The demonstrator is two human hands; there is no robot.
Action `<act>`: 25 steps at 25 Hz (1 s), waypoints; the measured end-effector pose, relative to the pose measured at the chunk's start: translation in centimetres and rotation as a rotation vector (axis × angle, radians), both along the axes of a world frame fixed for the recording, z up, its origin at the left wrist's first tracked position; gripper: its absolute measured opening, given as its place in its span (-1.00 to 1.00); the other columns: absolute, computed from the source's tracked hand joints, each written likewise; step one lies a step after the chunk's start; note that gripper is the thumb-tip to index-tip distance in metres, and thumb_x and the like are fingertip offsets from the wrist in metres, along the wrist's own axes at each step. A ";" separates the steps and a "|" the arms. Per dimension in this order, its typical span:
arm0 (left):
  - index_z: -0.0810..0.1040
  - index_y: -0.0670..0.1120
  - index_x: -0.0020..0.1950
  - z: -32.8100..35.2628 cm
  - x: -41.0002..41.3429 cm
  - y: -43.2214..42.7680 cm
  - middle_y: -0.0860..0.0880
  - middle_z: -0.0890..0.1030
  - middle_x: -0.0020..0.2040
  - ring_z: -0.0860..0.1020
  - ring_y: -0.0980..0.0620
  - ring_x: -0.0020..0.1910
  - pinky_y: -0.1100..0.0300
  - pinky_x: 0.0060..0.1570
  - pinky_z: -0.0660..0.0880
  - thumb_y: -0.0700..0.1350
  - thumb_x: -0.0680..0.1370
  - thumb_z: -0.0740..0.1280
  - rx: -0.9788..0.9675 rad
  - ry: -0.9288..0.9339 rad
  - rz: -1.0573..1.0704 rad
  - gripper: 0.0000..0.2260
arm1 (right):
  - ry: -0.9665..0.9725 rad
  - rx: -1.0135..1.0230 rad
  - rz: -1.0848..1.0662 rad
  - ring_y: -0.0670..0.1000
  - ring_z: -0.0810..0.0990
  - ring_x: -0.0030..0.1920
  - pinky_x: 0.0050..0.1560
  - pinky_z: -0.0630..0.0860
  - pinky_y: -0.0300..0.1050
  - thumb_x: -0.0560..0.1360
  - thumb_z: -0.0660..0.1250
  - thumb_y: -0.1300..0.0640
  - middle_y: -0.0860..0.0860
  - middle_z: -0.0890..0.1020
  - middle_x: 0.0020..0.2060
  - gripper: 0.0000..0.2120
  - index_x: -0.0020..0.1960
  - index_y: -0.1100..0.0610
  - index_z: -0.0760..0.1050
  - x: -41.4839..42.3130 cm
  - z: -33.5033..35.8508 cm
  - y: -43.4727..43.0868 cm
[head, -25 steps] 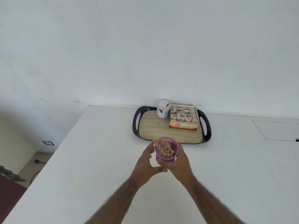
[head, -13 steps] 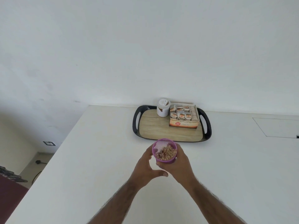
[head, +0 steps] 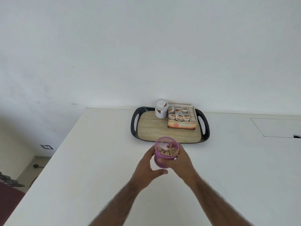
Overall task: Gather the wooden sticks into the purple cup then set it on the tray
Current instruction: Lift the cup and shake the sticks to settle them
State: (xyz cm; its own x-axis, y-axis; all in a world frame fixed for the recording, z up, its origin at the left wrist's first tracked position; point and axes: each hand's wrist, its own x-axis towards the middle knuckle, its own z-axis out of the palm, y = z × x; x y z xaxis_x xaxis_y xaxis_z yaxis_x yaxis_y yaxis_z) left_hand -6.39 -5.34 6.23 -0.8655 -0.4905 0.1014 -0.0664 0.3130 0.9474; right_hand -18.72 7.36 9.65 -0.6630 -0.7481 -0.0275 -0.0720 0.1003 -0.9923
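A plain white wall [head: 146, 46] rises behind a white counter [head: 97, 160], which has a thin rectangular outline [head: 280, 128] cut in its top at the right. Lower left, a dark socket [head: 46, 146] sits in the wall above a pale floor [head: 26, 175], beside a dark red rug [head: 8, 198].

I see a bright, evenly lit view; soft light washes the wall [head: 146, 46] and tabletop [head: 91, 160], and shadows are faint. The black rim of the tray [head: 133, 126] shows a glint. Wide-angle distortion bends the edges; fine detail looks soft.
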 end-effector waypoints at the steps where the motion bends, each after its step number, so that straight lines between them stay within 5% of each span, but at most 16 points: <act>1: 0.39 0.26 0.46 0.1 -0.2 0.3 0.20 0.57 0.35 0.53 0.14 0.34 0.26 0.18 0.55 0.04 0.34 0.67 0.049 0.012 0.011 -0.23 | 0.006 0.005 -0.038 -0.06 0.68 0.13 0.09 0.67 0.02 0.12 0.74 0.07 -0.13 0.70 0.09 -0.26 0.23 -0.17 0.54 0.5 -0.3 -0.3; 5: 0.48 0.27 0.36 -0.1 -0.1 0.8 0.15 0.65 0.24 0.61 0.11 0.23 0.33 0.02 0.58 -0.06 0.32 0.68 0.088 0.085 0.096 -0.30 | 0.130 0.030 -0.035 -0.14 0.62 0.18 0.13 0.62 -0.11 0.11 0.72 -0.03 -0.23 0.66 0.14 -0.21 0.28 -0.18 0.50 1.8 -1.5 -0.7; 10: 0.46 0.26 0.37 0.1 0.7 -0.2 0.14 0.64 0.25 0.60 0.08 0.25 0.29 0.03 0.58 -0.03 0.33 0.69 0.101 0.070 0.062 -0.30 | 0.053 0.102 0.242 -0.13 0.54 0.31 0.23 0.58 -0.13 0.26 0.71 0.10 -0.21 0.60 0.26 -0.18 0.41 -0.13 0.41 0.2 -1.0 0.2; 14: 0.38 0.31 0.43 0.1 0.8 -0.4 0.24 0.56 0.33 0.53 0.16 0.33 0.40 0.11 0.51 0.19 0.34 0.63 -0.013 0.071 0.127 -0.27 | 0.074 0.072 0.065 -0.17 0.59 0.21 0.07 0.60 -0.23 0.19 0.73 0.07 -0.23 0.64 0.16 -0.22 0.32 -0.14 0.47 0.8 -0.8 -1.0; 18: 0.42 0.23 0.43 0.0 0.3 -0.4 0.15 0.57 0.32 0.54 0.05 0.33 0.11 0.19 0.60 0.14 0.30 0.67 0.031 0.107 0.262 -0.24 | 0.120 0.053 -0.014 -0.24 0.57 0.18 0.05 0.59 -0.30 0.15 0.70 -0.06 -0.29 0.62 0.14 -0.21 0.30 -0.16 0.44 2.2 -0.9 -3.0; 20: 0.47 0.16 0.40 0.3 0.4 -1.9 0.06 0.62 0.28 0.59 -0.02 0.28 0.01 0.12 0.64 0.01 0.30 0.70 0.136 0.161 0.209 -0.26 | 0.118 0.062 0.083 -0.23 0.56 0.23 0.08 0.60 -0.26 0.21 0.70 -0.06 -0.34 0.59 0.18 -0.21 0.35 -0.18 0.41 1.8 -0.4 -3.3; 25: 0.41 0.21 0.46 1.8 0.8 -6.5 0.12 0.61 0.30 0.57 0.07 0.30 0.26 0.02 0.60 -0.01 0.36 0.67 0.176 0.099 0.011 -0.26 | 0.030 0.102 0.261 -0.16 0.54 0.29 0.16 0.65 0.00 0.34 0.66 0.00 -0.22 0.60 0.26 -0.30 0.39 -0.23 0.44 -0.6 0.9 -5.1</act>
State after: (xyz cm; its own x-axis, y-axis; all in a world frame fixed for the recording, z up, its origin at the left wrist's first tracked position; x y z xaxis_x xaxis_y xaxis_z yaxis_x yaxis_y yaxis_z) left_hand -5.60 -11.88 8.03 -0.8502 -0.5173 0.0981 0.0277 0.1421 0.9895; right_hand -19.31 2.23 10.56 -0.4504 -0.8878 -0.0944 -0.1374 0.1734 -0.9752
